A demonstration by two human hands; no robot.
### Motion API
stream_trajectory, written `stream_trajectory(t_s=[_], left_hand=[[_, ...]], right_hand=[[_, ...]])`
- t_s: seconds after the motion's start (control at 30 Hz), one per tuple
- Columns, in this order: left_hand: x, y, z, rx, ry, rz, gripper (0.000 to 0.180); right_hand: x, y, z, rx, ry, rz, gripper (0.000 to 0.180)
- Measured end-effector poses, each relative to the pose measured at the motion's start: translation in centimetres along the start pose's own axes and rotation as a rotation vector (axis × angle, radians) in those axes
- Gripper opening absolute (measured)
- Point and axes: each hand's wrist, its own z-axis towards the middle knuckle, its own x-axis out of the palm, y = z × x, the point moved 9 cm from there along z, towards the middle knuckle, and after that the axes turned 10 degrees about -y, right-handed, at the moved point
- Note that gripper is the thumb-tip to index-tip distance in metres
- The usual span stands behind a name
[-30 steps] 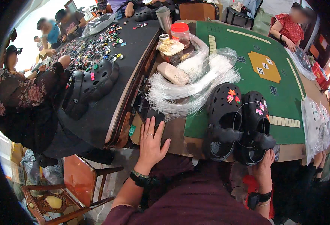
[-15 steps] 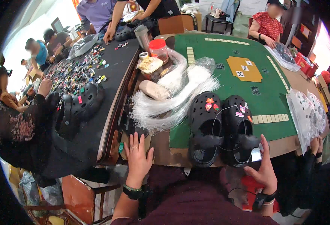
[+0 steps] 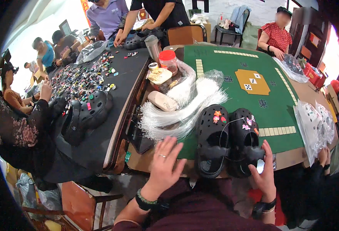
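A pair of black clogs (image 3: 212,144) lies side by side at the near edge of the table, heels toward me. Colourful charms (image 3: 217,116) decorate their toes, and a thin clear strand loops between the two. My left hand (image 3: 164,165) is over the table edge, left of the clogs, fingers spread and holding nothing. Beside the heel of the right-hand clog (image 3: 245,134) is my right hand (image 3: 265,173), thumb and fingers apart; whether it touches the shoe I cannot tell. A small shiny pale item (image 3: 260,165) shows between thumb and fingers.
Bundles of clear plastic strands (image 3: 165,122) lie left of the clogs, near a red-lidded jar (image 3: 168,61) and a steel tumbler (image 3: 153,48). Mahjong tiles edge the green mat (image 3: 211,96). Bagged shoes (image 3: 311,119) are at right. Another black clog (image 3: 94,109) and many charms (image 3: 79,77) cover the left table, where people work.
My left hand has lifted off the table edge and moved right, toward the clogs. My right hand has shifted slightly left, closer to the right-hand clog's heel. The view has tilted a little.
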Motion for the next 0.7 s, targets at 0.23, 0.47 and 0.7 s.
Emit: stream_trajectory(t_s=[0.23,0.47,0.7], left_hand=[[2.1,-6.0,3.9,0.168,-0.015,-0.243,0.047],[5.5,-8.4,4.6,0.250,0.032,-0.264,0.040],[7.4,-8.4,4.5,0.252,0.072,-0.258,0.033]], right_hand=[[0.9,0.8,0.6,-0.015,-0.007,-0.026,0.083],[1.9,1.7,0.9,-0.068,-0.038,-0.014,0.079],[2.7,2.4,1.8,-0.178,-0.093,-0.004,0.071]])
